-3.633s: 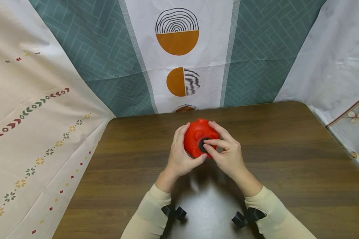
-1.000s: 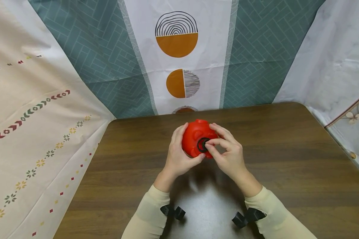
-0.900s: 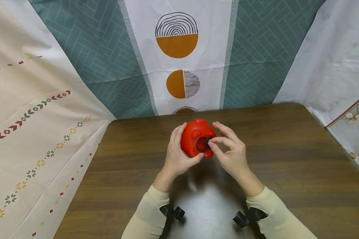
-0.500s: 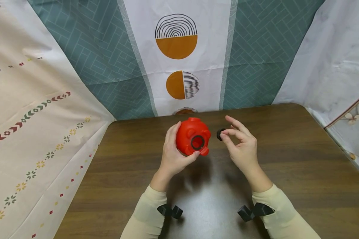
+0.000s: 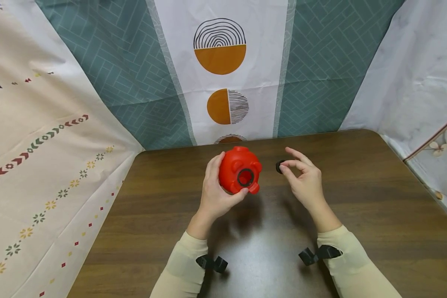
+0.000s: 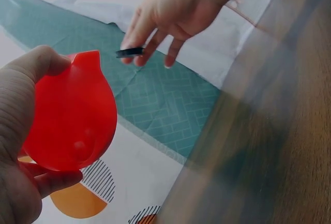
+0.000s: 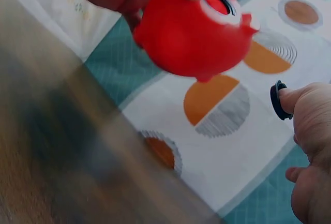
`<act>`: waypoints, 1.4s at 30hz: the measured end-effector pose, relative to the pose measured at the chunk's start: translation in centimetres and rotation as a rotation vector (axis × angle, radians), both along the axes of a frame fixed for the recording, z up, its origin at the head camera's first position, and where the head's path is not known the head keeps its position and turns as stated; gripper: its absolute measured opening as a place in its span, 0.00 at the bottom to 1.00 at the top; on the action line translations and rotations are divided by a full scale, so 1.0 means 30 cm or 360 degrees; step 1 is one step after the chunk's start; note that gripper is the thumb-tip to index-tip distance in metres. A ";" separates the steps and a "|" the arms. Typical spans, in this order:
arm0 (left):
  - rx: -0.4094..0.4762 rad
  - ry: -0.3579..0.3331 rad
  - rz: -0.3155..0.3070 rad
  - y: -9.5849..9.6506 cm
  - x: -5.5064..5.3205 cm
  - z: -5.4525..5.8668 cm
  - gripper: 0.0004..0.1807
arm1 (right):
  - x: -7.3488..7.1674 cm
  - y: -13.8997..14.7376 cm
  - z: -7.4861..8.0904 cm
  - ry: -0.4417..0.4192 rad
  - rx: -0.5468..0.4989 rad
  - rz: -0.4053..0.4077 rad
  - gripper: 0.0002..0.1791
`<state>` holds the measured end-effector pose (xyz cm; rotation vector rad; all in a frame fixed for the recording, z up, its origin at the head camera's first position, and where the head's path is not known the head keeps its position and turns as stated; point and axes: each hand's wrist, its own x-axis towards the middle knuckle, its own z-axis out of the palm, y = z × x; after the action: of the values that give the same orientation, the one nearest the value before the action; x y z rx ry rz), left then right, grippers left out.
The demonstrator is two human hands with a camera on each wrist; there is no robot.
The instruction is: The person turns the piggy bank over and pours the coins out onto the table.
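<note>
My left hand [image 5: 217, 194] grips a round red piggy bank [image 5: 234, 162] above the table, its underside with stubby feet turned towards me. A round hole [image 5: 245, 177] with a black rim stands uncovered in that underside. To the right, apart from the bank, my right hand [image 5: 306, 182] pinches a small black round stopper [image 5: 279, 167] between thumb and index finger, the other fingers extended. In the right wrist view the stopper [image 7: 278, 101] shows edge-on at the thumb. The left wrist view shows the bank's smooth side [image 6: 72, 110] between thumb and fingers.
Beneath both hands lies a brown wooden table [image 5: 164, 198]. A green and white patterned cloth [image 5: 134, 62] hangs behind its far edge, with pale cloths [image 5: 41, 157] at the sides. Each forearm wears a black wrist mount [image 5: 213, 263].
The black stopper has come out of the bank's hole, pinched in my right hand, which has moved right. The left hand has shifted slightly left with the bank.
</note>
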<state>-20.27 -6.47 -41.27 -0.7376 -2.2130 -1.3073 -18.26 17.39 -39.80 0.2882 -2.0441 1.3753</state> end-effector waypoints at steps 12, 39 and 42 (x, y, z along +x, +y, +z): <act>-0.0022 0.0017 0.0012 -0.002 -0.003 -0.002 0.52 | -0.122 0.098 -0.218 -0.0073 0.0133 -0.0052 0.04; -0.0066 0.0006 0.0021 0.008 0.000 -0.015 0.52 | -0.136 0.395 -0.345 -0.0583 0.0743 0.0106 0.05; -0.0069 0.0010 0.0020 0.010 0.001 -0.017 0.52 | -0.131 0.413 -0.346 -0.0603 0.0740 0.0158 0.04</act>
<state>-20.23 -6.18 -41.76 -0.7415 -2.2439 -1.2531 -22.20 29.77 -50.18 0.3502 -2.6955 1.0506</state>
